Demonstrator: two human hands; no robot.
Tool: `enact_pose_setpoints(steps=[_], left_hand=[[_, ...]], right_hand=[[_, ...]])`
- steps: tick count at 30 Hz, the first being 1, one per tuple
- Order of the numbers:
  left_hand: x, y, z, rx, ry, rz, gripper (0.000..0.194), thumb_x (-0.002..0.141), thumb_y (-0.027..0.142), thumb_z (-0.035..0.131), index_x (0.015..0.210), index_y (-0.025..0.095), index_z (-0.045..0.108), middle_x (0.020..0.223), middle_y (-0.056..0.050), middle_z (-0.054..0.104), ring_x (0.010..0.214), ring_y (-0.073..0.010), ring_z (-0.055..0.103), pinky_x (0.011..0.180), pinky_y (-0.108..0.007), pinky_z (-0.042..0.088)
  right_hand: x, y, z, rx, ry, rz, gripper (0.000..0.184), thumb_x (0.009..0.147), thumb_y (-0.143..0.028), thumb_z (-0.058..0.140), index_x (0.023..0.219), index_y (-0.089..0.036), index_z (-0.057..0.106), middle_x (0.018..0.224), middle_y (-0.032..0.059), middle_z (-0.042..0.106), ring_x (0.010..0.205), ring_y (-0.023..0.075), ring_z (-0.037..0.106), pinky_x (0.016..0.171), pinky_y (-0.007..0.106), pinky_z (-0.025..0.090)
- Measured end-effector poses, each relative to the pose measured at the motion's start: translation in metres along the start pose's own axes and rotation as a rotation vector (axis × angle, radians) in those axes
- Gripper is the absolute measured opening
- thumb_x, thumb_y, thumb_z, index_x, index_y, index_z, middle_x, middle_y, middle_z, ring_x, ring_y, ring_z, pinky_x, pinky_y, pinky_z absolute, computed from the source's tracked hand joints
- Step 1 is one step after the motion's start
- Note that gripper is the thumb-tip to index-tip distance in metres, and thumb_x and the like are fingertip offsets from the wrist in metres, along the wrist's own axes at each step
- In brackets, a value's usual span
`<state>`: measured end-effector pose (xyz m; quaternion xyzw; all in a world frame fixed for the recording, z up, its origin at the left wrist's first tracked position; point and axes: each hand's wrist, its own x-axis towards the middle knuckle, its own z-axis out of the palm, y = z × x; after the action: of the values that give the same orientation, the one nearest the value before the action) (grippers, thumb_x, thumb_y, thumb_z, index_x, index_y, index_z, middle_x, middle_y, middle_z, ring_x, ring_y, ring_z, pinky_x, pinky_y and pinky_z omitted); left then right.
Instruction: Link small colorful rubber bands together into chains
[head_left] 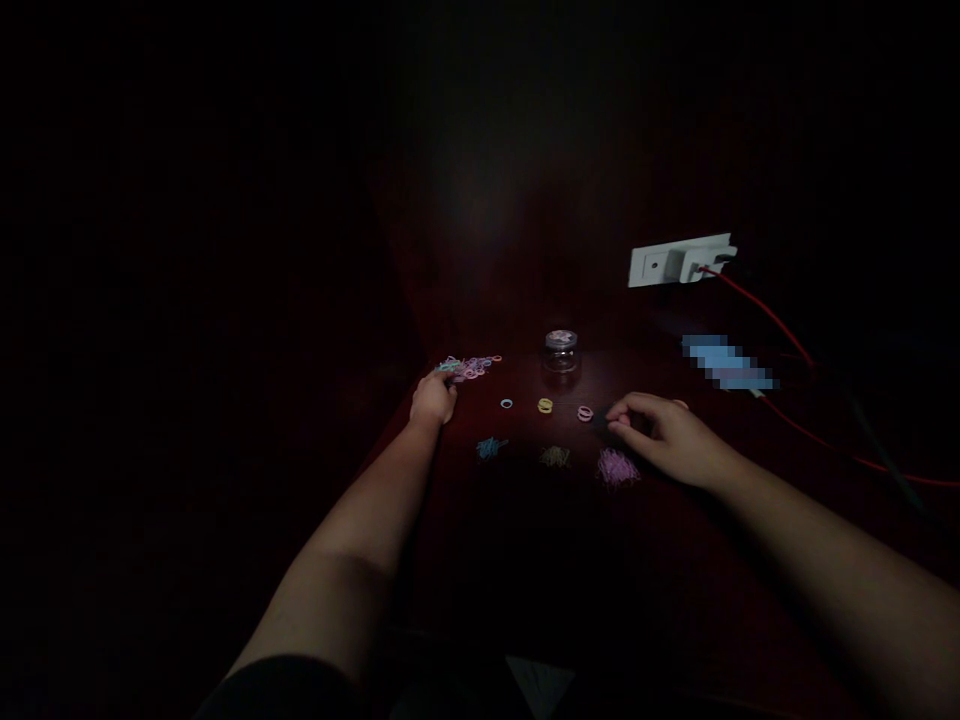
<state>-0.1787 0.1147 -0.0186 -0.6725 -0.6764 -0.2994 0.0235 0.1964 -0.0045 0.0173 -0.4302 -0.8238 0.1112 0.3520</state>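
My left hand [433, 398] is at the near edge of a mixed heap of coloured elastic bands [472, 368], its fingers bent; what is between them is hidden. To the right, my right hand [667, 432] is closed, thumb and fingertips together, just beside two or so pink elastic bands [585, 413]. Whether it holds a band is too dim to see. In the same row lie yellow elastic bands [545, 406] and a pale blue elastic band [506, 404]. Nearer me are three piles: blue bands [490, 448], dull yellow bands [555, 457] and pink-purple bands [618, 467].
A clear round jar [561, 352] with a patterned lid stands at the back of the dark red table [480, 520]. On the wall is a white socket [652, 264] with a plug and red cable [772, 318]. A blurred blue object [726, 362] lies at right.
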Motion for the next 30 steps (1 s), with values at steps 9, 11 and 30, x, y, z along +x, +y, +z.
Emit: enact_pose_setpoints(steps=[9, 11, 30], left_hand=[[-0.008, 0.003, -0.011, -0.160, 0.078, -0.032, 0.015, 0.082, 0.020, 0.055, 0.096, 0.020, 0.061, 0.095, -0.007, 0.069, 0.087, -0.0197, 0.064, 0.084, -0.030, 0.047], [-0.008, 0.002, -0.010, -0.210, 0.070, -0.018, 0.016, 0.081, 0.018, 0.056, 0.097, 0.020, 0.060, 0.096, -0.006, 0.069, 0.085, -0.0171, 0.064, 0.083, -0.028, 0.048], [-0.035, 0.035, -0.020, -0.701, 0.126, 0.015, 0.028, 0.074, 0.021, 0.069, 0.096, 0.015, 0.053, 0.093, -0.009, 0.068, 0.082, -0.0150, 0.069, 0.079, -0.028, 0.056]], right_hand=[[0.000, -0.002, 0.000, 0.022, 0.012, 0.031, 0.017, 0.082, -0.032, 0.055, 0.084, -0.019, 0.064, 0.073, 0.0027, 0.063, 0.065, 0.0151, 0.057, 0.061, 0.027, 0.043], [0.000, 0.000, 0.001, 0.027, 0.018, 0.032, 0.017, 0.081, -0.033, 0.056, 0.084, -0.019, 0.065, 0.073, 0.0026, 0.063, 0.064, 0.0150, 0.056, 0.061, 0.027, 0.043], [0.000, -0.002, 0.002, 0.063, 0.013, 0.031, 0.014, 0.080, -0.030, 0.057, 0.081, -0.018, 0.065, 0.073, 0.0020, 0.064, 0.067, 0.0145, 0.058, 0.065, 0.028, 0.043]])
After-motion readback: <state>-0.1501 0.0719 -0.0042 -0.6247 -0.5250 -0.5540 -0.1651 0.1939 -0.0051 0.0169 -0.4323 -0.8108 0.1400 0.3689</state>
